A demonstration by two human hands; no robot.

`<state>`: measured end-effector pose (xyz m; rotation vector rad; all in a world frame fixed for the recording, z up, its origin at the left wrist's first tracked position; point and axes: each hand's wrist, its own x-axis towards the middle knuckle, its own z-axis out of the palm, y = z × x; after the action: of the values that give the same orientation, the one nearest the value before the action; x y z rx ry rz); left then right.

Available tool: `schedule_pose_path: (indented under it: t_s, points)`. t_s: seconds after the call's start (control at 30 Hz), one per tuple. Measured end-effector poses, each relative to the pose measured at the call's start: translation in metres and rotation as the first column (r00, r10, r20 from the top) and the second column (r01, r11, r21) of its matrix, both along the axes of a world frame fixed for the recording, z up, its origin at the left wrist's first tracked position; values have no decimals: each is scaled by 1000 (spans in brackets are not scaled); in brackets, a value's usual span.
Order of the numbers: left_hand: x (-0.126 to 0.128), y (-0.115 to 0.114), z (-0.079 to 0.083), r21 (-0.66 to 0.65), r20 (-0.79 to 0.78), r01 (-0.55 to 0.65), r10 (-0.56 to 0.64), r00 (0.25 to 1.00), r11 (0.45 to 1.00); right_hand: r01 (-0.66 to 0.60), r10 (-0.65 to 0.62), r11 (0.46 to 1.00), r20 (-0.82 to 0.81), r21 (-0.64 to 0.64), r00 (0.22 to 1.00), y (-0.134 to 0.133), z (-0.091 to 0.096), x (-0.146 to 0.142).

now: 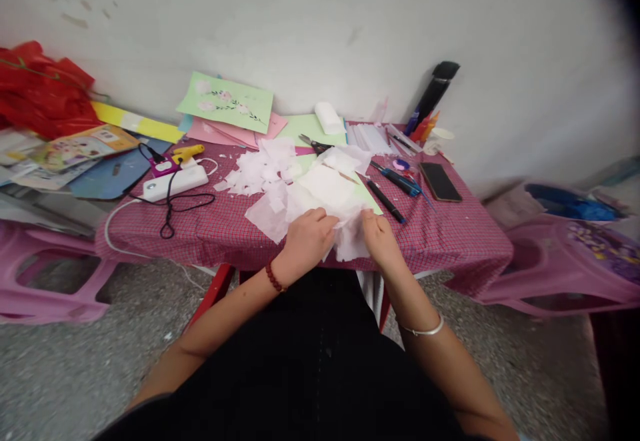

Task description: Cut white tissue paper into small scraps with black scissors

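At the near edge of the table point(245, 231), the left hand point(310, 235) has its fingertips pinched on thin white paper point(350, 237), and the right hand point(381, 239) grips the same paper between thumb and bent fingers. This paper lies between the two hands, over the near part of a green sheet point(369, 195). Torn white scraps point(267, 164) spread to the left, with scissors point(323, 145) on the far side. To the right are a black pen point(385, 201) and a phone point(440, 182), its screen dark. At far left, a booklet point(87, 149) has a colourful cover whose printing is too blurred to read; near it, a white power strip point(176, 183) bears marks too small to make out. A green card point(233, 104) at the far side shows pink flowers.
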<state>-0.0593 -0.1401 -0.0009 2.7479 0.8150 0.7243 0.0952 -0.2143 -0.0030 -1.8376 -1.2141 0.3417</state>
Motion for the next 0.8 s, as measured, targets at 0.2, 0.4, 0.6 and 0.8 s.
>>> schedule_pose_path:
  t_s: [0.2, 0.4, 0.6, 0.8]
  points:
    - [0, 13, -3, -499, 358, 88, 112, 927, 862, -27, 28, 999, -65, 23, 997, 3, -5, 0]
    - [-4, 16, 1, -618, 481, 185, 181, 858, 764, -116, 123, 991, -131, 61, 984, 3, -3, 1]
    - [-9, 10, 3, -398, 326, 33, 108, 939, 917, -256, 228, 937, 140, 236, 964, 7, 7, -3]
    - [-11, 13, 1, -382, 315, -14, 145, 938, 924, -73, 97, 968, -93, 240, 991, 18, 8, -9]
